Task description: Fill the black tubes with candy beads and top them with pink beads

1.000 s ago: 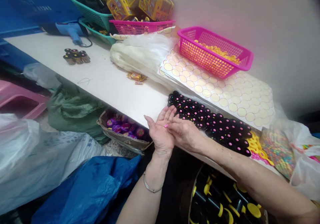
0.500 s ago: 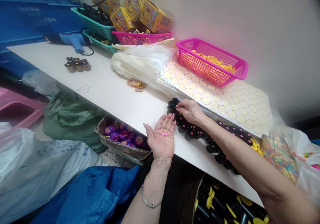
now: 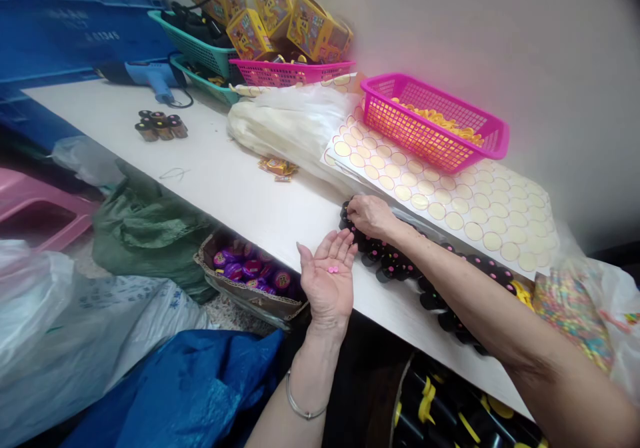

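Note:
My left hand (image 3: 327, 281) is palm up with its fingers stretched out, and a few small pink pieces (image 3: 333, 269) like candies lie on the palm. Farther back, my right hand (image 3: 370, 216) is closed in a pinch over the far left end of a long cluster of black cylindrical containers (image 3: 393, 265). Its fingertips hide whatever they may hold. Small pink dots show on many of the container tops. My right forearm covers part of the cluster.
Sheets of round cream stickers (image 3: 455, 221) lie behind the cluster, under a pink basket (image 3: 435, 125) of yellow parts. A bag of colourful pieces (image 3: 570, 311) sits at the right. Small dark jars (image 3: 161, 127) and a blue heat gun (image 3: 155, 78) are at the left.
My right hand has moved slightly and its fingertips are now lower among the black containers, out of sight. The whole view has shifted a little; my left hand keeps its pose.

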The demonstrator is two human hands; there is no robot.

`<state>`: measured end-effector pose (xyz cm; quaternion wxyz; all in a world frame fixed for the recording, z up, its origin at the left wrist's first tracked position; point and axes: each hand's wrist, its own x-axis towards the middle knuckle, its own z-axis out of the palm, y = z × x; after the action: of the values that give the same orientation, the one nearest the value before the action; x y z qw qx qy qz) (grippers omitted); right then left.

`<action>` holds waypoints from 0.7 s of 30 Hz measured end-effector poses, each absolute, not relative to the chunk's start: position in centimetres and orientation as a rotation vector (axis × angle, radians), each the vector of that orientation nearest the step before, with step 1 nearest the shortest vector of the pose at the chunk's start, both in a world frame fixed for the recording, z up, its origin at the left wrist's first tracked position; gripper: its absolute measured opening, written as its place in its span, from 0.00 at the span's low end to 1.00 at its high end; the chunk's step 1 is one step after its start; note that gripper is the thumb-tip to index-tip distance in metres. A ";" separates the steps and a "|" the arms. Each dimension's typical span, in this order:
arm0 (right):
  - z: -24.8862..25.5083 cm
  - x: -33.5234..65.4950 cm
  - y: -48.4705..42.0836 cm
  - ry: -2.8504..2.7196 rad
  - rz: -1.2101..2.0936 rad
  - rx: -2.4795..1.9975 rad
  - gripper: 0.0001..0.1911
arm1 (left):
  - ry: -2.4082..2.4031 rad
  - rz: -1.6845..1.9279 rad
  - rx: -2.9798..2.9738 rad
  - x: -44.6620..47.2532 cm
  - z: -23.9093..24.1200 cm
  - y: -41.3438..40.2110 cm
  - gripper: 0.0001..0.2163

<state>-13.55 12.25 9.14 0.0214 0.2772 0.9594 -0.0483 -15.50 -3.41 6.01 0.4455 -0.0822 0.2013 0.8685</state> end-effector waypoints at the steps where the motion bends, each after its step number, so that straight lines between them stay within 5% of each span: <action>1: 9.2 -13.6 12.2 2.963 -0.143 0.863 0.11 | 0.496 2.152 -0.204 -15.5 6.0 -3.4 0.30; 21: 10.4 -13.6 11.7 2.958 -0.257 0.796 0.11 | 0.526 2.164 -0.162 -15.4 5.9 -3.3 0.32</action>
<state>-13.59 11.65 10.38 0.0338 0.2588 0.9617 -0.0835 -15.36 -3.33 5.95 0.4390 -0.0652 0.2119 0.8707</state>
